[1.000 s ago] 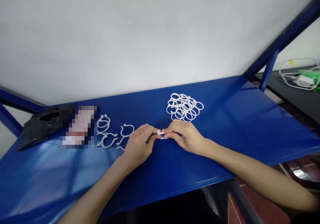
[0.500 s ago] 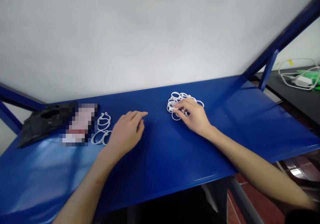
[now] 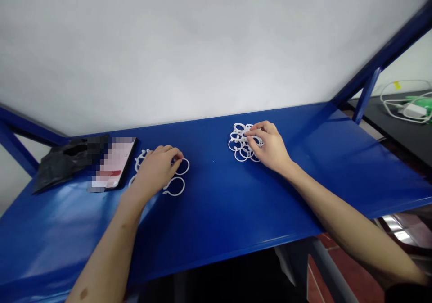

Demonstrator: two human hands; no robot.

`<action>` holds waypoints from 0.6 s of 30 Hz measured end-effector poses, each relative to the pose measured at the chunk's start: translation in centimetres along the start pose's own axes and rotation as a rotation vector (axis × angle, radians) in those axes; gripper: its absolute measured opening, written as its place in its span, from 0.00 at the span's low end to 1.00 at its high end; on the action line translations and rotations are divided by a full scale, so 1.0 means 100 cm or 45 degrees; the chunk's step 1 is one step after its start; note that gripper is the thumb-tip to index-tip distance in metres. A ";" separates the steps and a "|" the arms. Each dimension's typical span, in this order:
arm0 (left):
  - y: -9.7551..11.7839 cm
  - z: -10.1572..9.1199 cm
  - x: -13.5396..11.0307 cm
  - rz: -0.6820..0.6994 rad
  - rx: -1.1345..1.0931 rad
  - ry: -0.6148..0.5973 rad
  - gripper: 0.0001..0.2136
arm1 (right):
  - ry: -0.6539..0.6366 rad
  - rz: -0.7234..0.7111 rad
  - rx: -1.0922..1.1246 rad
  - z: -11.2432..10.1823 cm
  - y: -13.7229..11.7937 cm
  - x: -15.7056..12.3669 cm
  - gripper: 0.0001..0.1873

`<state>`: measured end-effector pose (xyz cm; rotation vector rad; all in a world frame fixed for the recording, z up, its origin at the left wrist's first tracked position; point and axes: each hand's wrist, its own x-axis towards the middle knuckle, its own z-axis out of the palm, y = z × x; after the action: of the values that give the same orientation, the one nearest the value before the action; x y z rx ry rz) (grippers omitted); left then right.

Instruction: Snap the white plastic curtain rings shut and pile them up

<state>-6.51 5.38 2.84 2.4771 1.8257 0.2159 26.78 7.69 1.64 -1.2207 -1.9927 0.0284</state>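
My left hand is at the left group of white plastic rings, with thumb and index finger pinching the edge of one white ring. Just below it, another ring with a small tab lies flat on the blue table. More rings show partly from behind that hand. My right hand reaches into a heap of overlapping white rings. Its thumb and index fingertips are brought together on a ring at the top of the heap; the fingers partly cover it.
A phone, partly blurred out, lies at the left beside a black plastic bag. Blue frame bars rise at both ends, and a pale wall stands behind. At far right, a white charger with cable rests on a dark surface.
My left hand has moved left and closed from outstretched fingers into a pinch on a ring. The lower ring beside it has come into view. My right hand stays at the heap, shifted slightly.
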 end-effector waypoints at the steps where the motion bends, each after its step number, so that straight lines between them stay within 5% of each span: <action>1: 0.002 0.001 0.000 0.005 -0.011 0.057 0.09 | 0.012 -0.023 0.014 0.000 -0.004 0.000 0.09; 5: 0.021 0.004 -0.002 0.114 -0.201 0.251 0.09 | -0.037 -0.130 0.153 0.004 -0.024 -0.007 0.08; 12: 0.068 0.013 -0.016 0.502 -0.539 0.427 0.05 | -0.521 -0.109 0.660 0.012 -0.059 -0.030 0.15; 18: 0.077 0.018 -0.019 0.262 -0.760 0.384 0.13 | -0.371 0.059 0.875 0.014 -0.061 -0.034 0.12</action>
<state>0.50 1.38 1.90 2.2631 1.3050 1.0252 22.15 2.35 1.05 -0.8349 -1.9395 0.8825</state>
